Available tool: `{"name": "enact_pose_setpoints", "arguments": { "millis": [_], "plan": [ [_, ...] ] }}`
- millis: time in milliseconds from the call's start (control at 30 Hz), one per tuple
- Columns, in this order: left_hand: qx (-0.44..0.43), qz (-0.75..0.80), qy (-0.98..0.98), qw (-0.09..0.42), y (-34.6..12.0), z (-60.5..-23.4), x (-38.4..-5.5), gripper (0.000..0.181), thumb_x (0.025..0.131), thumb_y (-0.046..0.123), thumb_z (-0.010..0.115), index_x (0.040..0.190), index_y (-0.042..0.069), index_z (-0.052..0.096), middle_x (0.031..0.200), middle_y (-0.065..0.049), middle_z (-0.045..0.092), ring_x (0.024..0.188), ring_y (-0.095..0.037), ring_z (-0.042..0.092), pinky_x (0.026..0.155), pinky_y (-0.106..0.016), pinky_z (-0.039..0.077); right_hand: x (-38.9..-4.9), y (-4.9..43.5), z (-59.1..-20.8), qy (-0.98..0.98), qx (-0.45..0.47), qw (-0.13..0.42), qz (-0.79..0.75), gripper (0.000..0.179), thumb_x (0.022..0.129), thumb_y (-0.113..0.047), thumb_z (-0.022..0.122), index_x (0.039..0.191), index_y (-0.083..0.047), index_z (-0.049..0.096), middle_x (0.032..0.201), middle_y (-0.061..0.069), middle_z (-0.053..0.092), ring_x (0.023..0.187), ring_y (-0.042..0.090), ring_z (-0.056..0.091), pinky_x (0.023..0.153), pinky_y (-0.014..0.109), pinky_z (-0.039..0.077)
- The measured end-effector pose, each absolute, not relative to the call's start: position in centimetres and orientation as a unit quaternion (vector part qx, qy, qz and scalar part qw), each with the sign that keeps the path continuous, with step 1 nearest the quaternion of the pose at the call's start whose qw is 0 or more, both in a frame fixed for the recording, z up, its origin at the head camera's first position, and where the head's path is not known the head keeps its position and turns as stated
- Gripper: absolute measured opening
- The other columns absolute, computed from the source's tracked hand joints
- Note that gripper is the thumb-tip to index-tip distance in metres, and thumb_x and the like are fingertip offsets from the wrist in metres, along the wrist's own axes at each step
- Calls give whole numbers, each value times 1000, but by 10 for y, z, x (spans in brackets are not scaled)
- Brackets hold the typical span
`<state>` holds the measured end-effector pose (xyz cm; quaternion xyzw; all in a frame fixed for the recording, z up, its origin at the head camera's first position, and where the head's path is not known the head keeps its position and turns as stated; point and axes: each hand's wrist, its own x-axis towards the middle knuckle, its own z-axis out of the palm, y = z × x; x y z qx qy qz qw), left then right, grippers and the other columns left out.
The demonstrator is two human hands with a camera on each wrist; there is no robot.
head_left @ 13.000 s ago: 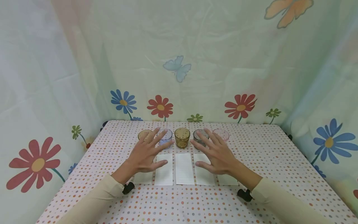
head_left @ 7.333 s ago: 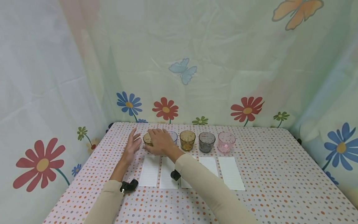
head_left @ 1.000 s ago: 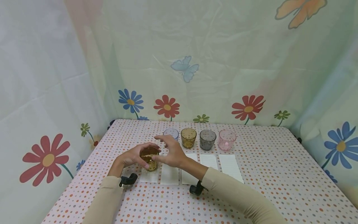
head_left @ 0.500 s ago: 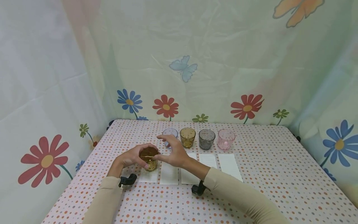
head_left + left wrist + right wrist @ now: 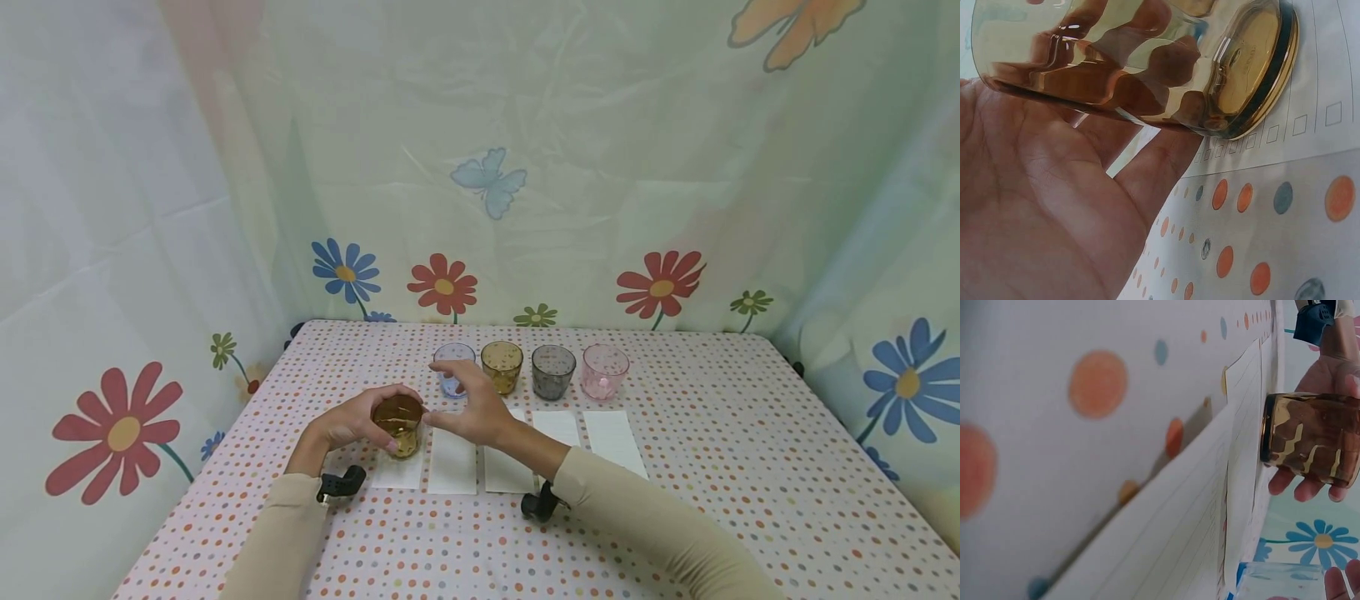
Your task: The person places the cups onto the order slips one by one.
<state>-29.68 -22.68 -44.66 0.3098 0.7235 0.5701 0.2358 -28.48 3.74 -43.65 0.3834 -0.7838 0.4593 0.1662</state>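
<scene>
Right hand (image 5: 483, 410) eased away, released; left hand (image 5: 356, 419) grasps amber glass (image 5: 402, 423); left wrist, not head, shows checkboxes (image 5: 1299, 125).

The person's left hand (image 5: 352, 421) curls round a clear amber glass tumbler (image 5: 403, 423) at the leftmost white paper sheet (image 5: 399, 477); I can't tell whether it touches down. The right hand (image 5: 482, 414) is just beside it, thumb and fingers parted, partly hiding a pale blue glass tumbler (image 5: 446, 384). Yellow-brown (image 5: 502, 368), smoky grey (image 5: 553, 373) and pink glass tumblers (image 5: 605, 372) continue that row.
</scene>
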Motion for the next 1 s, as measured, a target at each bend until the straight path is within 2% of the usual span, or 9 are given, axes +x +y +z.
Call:
{"name": "enact_pose_setpoints", "arguments": {
  "millis": [133, 367, 567, 800, 1000],
  "plan": [
    [310, 570, 723, 237, -227, -448, -297, 75, 72, 5, 82, 140, -1, 50, 137, -19, 57, 127, -39, 54, 107, -49, 45, -288, 39, -439, -782, 382, 171, 462, 70, 76, -23, 86, 137, -4, 58, 130, 15, 62, 114, 39, 57, 83, 50, 54],
    [301, 571, 725, 241, -227, -447, -297, 75, 71, 4, 82, 139, 4, 50, 137, -18, 58, 127, -36, 54, 106, -44, 47, -289, 38, -438, -792, 354, 172, 466, 72, 74, -25, 87, 138, -8, 58, 134, 8, 61, 117, 32, 55, 86, 51, 53],
    [290, 573, 728, 240, -226, -446, -295, 73, 71, 5, 82, 138, 6, 52, 135, -15, 59, 125, -34, 55, 105, -43, 48, -288, 35, -436, -813, 313, 169, 460, 76, 75, -31, 89, 140, -9, 56, 139, 6, 57, 127, 27, 49, 97, 52, 47],
    [289, 574, 728, 238, -226, -447, -296, 72, 71, 3, 82, 137, 5, 53, 137, -20, 57, 125, -34, 54, 105, -43, 48, -291, 32, -434, -823, 293, 168, 457, 79, 75, -33, 86, 144, -14, 52, 147, 7, 52, 136, 26, 41, 108, 56, 38],
    [282, 564, 740, 235, -225, -446, -295, 71, 74, 1, 81, 139, 3, 51, 136, -21, 57, 125, -36, 53, 106, -45, 47, -297, 28, -437, -829, 271, 174, 457, 86, 75, -35, 88, 148, -14, 47, 151, 7, 47, 141, 30, 36, 109, 61, 35]
  ]
}}
